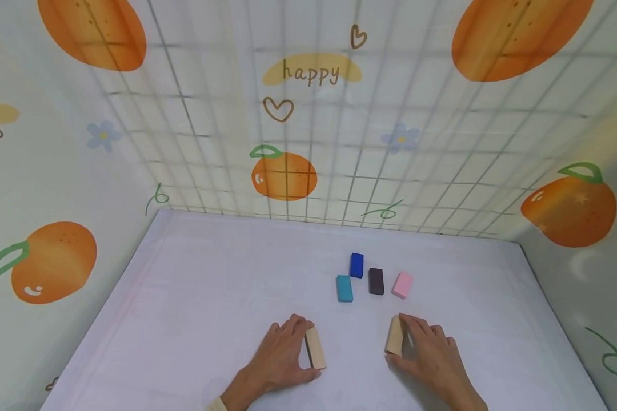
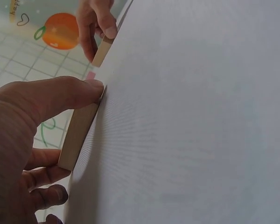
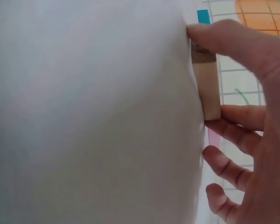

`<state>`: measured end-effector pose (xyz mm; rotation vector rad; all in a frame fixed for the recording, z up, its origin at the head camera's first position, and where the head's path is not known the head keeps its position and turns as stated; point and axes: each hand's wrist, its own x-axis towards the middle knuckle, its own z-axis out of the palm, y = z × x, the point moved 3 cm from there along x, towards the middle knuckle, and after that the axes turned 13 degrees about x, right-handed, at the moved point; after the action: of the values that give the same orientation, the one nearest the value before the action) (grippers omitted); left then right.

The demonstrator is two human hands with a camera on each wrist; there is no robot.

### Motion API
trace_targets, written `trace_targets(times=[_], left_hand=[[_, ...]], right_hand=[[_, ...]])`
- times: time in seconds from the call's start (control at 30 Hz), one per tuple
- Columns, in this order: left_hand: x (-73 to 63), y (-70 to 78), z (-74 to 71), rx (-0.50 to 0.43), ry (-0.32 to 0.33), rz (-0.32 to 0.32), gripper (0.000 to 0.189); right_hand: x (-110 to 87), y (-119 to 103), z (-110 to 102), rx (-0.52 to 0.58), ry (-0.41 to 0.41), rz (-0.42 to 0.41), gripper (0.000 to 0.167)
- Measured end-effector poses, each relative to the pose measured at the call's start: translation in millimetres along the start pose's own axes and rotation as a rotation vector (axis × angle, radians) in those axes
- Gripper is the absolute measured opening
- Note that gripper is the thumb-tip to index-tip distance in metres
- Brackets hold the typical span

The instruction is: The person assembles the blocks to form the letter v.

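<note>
Near the front middle of the table, my left hand [image 1: 283, 357] pinches a pale wooden block [image 1: 316, 348] between thumb and fingertips. In the left wrist view the thumb is at one end of this wooden block [image 2: 78, 135] and fingers are at the other. To the right, my right hand [image 1: 434, 354] holds a second wooden block [image 1: 395, 337] by its two ends in the same way. The right wrist view shows that block [image 3: 206, 86] low at the white surface, with the ring and little fingers off it. A gap separates the two wooden blocks.
Beyond the hands lie a teal block [image 1: 344, 289], a dark blue block [image 1: 357, 265], a black block [image 1: 376, 281] and a pink block [image 1: 403, 285]. They rest flat on the white table [image 1: 211, 274]. A printed curtain [image 1: 211, 142] closes off the back and sides.
</note>
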<state>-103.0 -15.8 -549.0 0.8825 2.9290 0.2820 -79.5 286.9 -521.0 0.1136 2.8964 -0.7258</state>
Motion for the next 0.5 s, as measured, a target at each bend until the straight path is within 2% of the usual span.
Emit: trace_targets(times=[0.23,0.5], left_hand=[[-1.8,0.5,-2.1,-0.004,0.04,0.015,0.083],[-1.9,1.3,-2.6,-0.008,0.031,0.011,0.083]], right_hand=[[0.3,1.1,0.3,0.007,-0.011,0.01,0.093],[1.5,-1.2,-0.1,0.015,-0.017,0.034,0.093]])
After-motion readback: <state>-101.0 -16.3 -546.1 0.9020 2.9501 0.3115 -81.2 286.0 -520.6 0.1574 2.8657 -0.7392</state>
